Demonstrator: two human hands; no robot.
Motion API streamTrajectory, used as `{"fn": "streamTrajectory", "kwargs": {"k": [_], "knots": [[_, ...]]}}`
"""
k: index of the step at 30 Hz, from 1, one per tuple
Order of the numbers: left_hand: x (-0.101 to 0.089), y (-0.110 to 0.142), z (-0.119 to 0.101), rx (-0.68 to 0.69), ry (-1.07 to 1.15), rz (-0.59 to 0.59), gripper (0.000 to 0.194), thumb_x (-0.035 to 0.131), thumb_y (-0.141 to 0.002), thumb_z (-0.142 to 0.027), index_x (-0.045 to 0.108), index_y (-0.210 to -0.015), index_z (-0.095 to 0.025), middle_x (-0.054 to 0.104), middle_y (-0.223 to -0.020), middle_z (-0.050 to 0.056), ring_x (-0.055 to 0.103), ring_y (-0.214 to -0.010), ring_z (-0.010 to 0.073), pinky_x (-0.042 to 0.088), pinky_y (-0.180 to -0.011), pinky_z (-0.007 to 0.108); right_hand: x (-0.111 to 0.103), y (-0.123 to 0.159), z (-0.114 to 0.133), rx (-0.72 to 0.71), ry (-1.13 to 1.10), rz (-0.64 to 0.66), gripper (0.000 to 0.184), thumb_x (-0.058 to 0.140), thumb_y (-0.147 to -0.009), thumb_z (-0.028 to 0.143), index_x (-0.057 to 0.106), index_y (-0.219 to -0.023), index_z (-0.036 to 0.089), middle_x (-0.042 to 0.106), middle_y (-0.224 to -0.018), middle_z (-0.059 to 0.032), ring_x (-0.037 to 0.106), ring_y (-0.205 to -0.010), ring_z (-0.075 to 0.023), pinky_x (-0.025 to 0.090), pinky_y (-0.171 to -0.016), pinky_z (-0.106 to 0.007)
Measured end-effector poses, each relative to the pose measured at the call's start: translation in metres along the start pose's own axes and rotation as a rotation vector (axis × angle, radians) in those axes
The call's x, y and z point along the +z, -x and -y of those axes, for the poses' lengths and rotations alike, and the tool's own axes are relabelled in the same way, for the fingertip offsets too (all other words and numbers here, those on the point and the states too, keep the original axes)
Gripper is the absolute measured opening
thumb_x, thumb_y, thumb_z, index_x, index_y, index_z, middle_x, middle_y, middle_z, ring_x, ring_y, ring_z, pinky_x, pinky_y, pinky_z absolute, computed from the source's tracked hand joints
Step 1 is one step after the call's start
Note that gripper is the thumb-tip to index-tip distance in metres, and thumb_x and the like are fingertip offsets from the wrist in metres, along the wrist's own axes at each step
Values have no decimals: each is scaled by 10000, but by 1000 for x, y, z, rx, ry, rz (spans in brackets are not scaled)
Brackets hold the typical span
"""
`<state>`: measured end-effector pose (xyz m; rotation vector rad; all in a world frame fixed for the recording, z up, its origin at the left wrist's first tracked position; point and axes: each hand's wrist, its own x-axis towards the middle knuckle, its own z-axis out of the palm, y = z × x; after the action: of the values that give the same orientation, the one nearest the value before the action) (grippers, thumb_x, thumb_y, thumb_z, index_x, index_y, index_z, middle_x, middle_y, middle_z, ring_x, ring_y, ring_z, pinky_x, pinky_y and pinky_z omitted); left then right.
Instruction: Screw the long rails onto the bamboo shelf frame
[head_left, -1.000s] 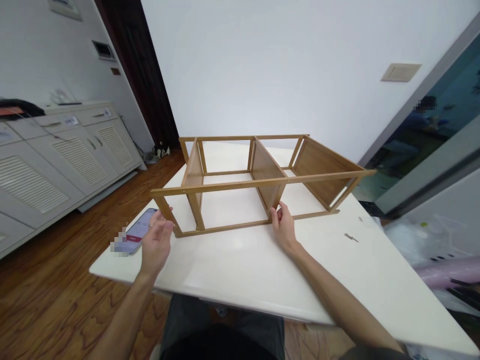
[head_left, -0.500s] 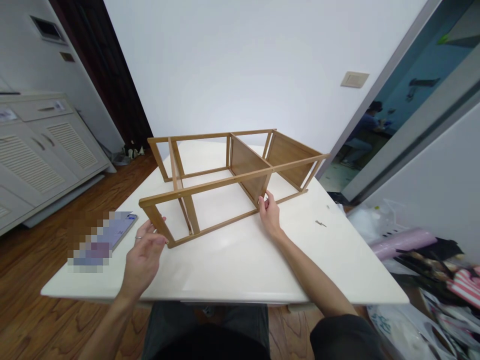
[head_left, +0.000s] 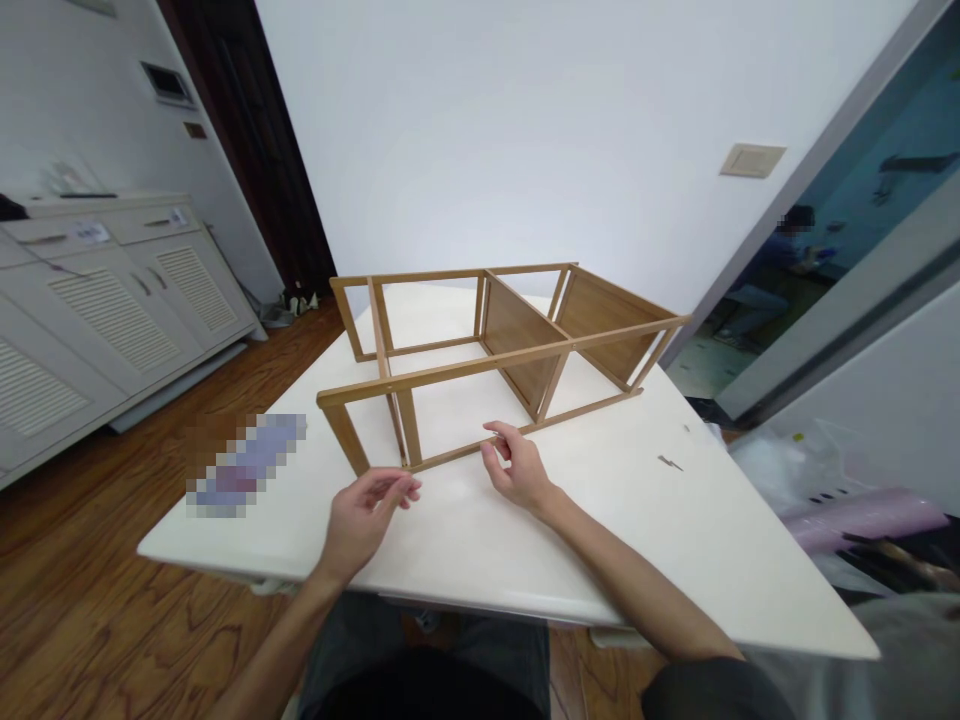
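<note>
From my head camera, the slatted wooden shelf frame (head_left: pixel 480 365) lies across the middle of the white tabletop (head_left: pixel 600 560), its long side toward me. Its long rails and short uprights are joined into one open box, and two flat wooden panels stand inside it: the middle panel (head_left: pixel 514 345) and the end panel (head_left: pixel 611 325) toward the right of the view. That much looks assembled, though I can't see any fasteners at this size. The bay at the left end has no panel in it, and no loose parts lie near the frame. My left hand (head_left: pixel 365 525) is open, with its fingers relaxed and just beside the front corner of the lower rail, so it holds nothing. My right hand (head_left: pixel 517 470) is at that same lower front rail (head_left: pixel 457 450), with its fingers (head_left: pixel 491 450) half curled about it, but I can't tell whether they are clamped or only resting there. A pixelated flat object (head_left: pixel 247 465) lies on the table to the left of the frame, and a small grey scrap (head_left: pixel 670 462) lies to its right. White louvered cabinets (head_left: pixel 112 310) line the upper left of the view.
</note>
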<state>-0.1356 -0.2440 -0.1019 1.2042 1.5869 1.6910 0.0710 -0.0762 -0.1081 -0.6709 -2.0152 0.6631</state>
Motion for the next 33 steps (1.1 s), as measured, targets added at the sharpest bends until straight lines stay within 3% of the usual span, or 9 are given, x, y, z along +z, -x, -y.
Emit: {"fn": "streamTrajectory", "kwargs": {"k": [3,6,11,16,23,29,33], "knots": [[26,-20,6,-46,54,73,419,798,-817,-604,709,-912,-206,822,-927,113,791,-832,270,641,-699,397,12,6,15,-23,-92,119,321,435,-1038,385,579,-1279,229,519,-692,35,477,-547,-153,434,-594,-308],[37,-28,18,-83,91,108,447,797,-803,-623,702,-900,-198,822,-964,133,793,-859,270,644,-721,398,17,13,16,-15,-166,187,316,314,-1090,367,473,-1321,221,584,-784,3,542,-608,-166,478,-629,-322],[36,-17,30,-129,119,149,387,834,-803,-524,735,-932,-173,819,-956,109,788,-894,237,639,-826,373,21,27,10,1,-285,349,295,323,-1113,473,361,-1306,253,706,-935,-49,666,-750,-176,569,-728,-349],[30,-2,34,-166,114,127,320,812,-849,-447,766,-991,-163,815,-981,86,773,-924,209,619,-923,361,21,37,15,85,-369,440,242,392,-1109,495,416,-1210,276,762,-1033,-81,725,-893,-193,588,-857,-395],[25,11,29,-160,108,139,234,764,-913,-379,764,-1013,-168,815,-966,66,773,-883,175,623,-923,329,22,42,20,171,-413,419,199,501,-1089,434,580,-1111,253,743,-1028,-70,719,-944,-195,585,-872,-378],[24,13,25,-138,61,169,167,779,-913,-307,791,-1015,-176,813,-913,51,777,-852,168,632,-874,294,19,38,31,-53,-322,293,51,640,-1028,260,690,-1031,253,719,-949,-32,685,-880,-172,579,-810,-322],[22,15,24,-122,50,185,128,768,-926,-280,783,-1008,-182,816,-981,52,782,-897,164,634,-903,290,17,39,32,-58,-248,262,14,684,-1003,253,695,-1011,248,750,-926,-18,707,-822,-164,586,-762,-303]]}}
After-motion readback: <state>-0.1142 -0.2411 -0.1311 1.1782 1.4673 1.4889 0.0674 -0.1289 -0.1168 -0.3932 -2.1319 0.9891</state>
